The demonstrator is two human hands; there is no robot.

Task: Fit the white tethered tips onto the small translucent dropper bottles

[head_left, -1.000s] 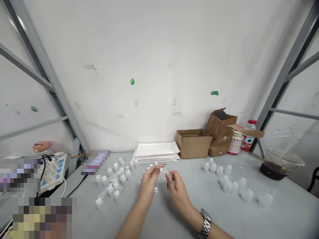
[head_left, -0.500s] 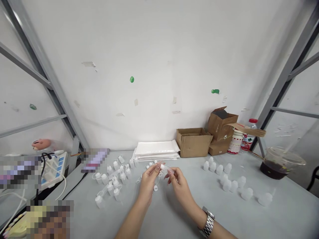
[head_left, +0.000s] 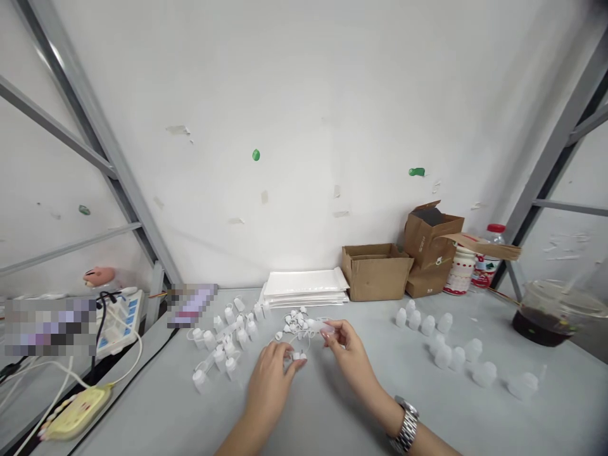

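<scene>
In the middle of the table, my right hand [head_left: 349,351] pinches a small translucent plastic bottle [head_left: 319,325] tilted toward the left. Lower and to the left, my left hand [head_left: 272,377] has thumb and fingers closed about a small white cap [head_left: 297,356] with a thin strap, just above the tabletop. Behind both hands lies a loose pile of strapped white caps [head_left: 295,320]. Several capped bottles [head_left: 230,366] stand to the left. On the right stand several translucent bottles [head_left: 443,356] without such caps.
A stack of white envelopes or sheets [head_left: 304,288], an open cardboard box [head_left: 377,272] and a brown paper bag [head_left: 430,250] line the wall. A cup of dark drink [head_left: 541,326] stands far right. A power strip [head_left: 118,323] and cables occupy the left edge.
My left hand has moved off the bottle, down and toward me, to a cap on the table. My right hand still holds the bottle. The view has shifted slightly left.
</scene>
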